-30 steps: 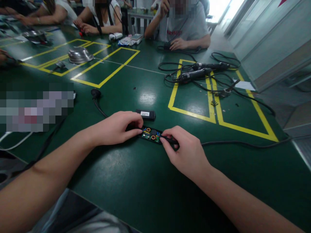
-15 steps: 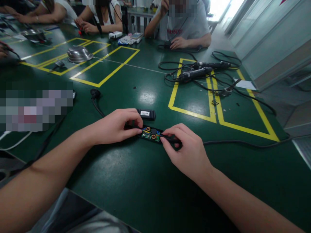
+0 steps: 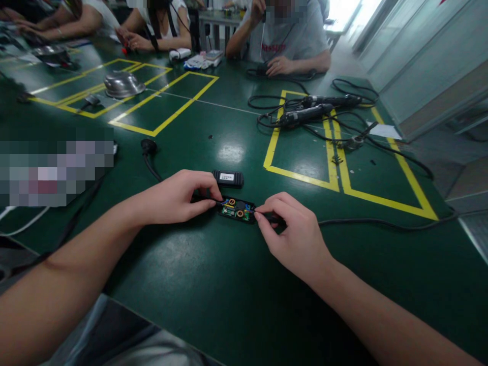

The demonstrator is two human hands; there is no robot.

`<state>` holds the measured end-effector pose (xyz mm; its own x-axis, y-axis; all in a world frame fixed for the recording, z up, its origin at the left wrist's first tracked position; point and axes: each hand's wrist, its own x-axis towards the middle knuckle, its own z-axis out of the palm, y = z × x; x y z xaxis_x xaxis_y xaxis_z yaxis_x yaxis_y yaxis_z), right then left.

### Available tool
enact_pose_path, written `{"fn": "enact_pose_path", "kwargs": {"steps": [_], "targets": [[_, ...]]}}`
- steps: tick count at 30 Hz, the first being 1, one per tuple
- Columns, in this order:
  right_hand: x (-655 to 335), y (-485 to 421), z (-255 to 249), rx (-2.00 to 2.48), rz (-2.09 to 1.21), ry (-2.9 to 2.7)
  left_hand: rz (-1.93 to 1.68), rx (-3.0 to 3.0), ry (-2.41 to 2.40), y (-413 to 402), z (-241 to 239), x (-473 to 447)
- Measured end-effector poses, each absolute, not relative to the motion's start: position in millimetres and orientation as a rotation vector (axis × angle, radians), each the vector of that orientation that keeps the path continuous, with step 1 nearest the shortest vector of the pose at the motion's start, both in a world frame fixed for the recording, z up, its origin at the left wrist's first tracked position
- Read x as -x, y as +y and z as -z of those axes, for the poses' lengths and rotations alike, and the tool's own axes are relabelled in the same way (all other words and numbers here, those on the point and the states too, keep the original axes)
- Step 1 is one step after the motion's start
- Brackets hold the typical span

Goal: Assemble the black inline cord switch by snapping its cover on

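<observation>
A small circuit board (image 3: 235, 209) with copper coils and coloured wires sits in an open black case on the green table. My left hand (image 3: 190, 197) pinches the black cable at the case's left end. At the right end, my right hand (image 3: 290, 223) is closed on the other black cable (image 3: 358, 221), which runs off to the right. Just behind the case lies a ribbed black cover (image 3: 227, 178) with a white label. A black plug (image 3: 148, 147) rests behind my left hand, its cord leading toward that hand.
Two black electric screwdrivers (image 3: 305, 117) with looped cords lie at the back right, near a metal clamp-like piece (image 3: 356, 142) and small dark parts (image 3: 337, 159). A steel bowl (image 3: 124, 84) stands at the back left. People sit across the table (image 3: 183, 284).
My left hand has drawn back slightly to the left, showing more of the cable at the case's left end. My right hand stays almost where it was.
</observation>
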<state>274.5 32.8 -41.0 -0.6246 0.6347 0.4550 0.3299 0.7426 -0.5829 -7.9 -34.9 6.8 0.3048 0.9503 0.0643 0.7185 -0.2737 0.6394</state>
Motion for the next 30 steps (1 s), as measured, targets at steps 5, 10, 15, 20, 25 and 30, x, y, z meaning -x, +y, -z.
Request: {"fn": "enact_pose_path", "kwargs": {"steps": [5,10,15,20,25,30], "targets": [[-275.1,35.0,42.0,0.726,-0.444,-2.345,-0.615,-2.145,1.441,-31.9,-2.0,13.2],[-274.0,34.0,42.5,0.730,-0.407,-2.352,-0.595,-2.269,1.493,-33.0,-2.4,9.0],[-273.0,33.8,42.2,0.746,-0.405,-2.369,-0.751,-2.250,1.701,-30.3,3.0,-0.9],[-272.5,33.3,42.0,0.745,-0.440,-2.344,-0.798,-2.065,1.958,-19.6,14.4,2.1],[-272.0,32.2,44.1,0.781,-0.484,-2.339,-0.738,-1.988,1.900,-19.1,14.2,8.6],[-272.4,31.2,43.3,0.810,-0.499,-2.339,-0.821,-2.048,1.613,-29.0,2.3,5.3]]}}
